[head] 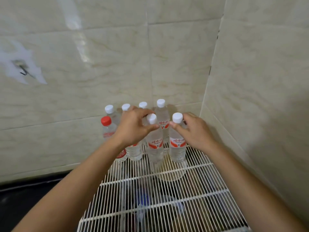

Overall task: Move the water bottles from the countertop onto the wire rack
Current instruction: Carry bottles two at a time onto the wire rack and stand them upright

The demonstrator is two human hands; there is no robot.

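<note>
Several clear water bottles with red-and-white labels stand upright at the far end of the white wire rack (167, 198), in the tiled corner. My left hand (133, 129) grips the neck of a white-capped bottle (155, 148) at the front of the group. My right hand (195, 131) holds the neck of another white-capped bottle (178, 146) just to its right. Both stand on the rack wires. One red-capped bottle (107, 128) stands at the left side. Three more white caps show behind my hands.
Beige tiled walls (250, 97) close in the back and the right side of the rack. A dark countertop (33, 198) lies at lower left. Dim objects show through the wires below the rack. A metal hook (23, 69) hangs on the left wall.
</note>
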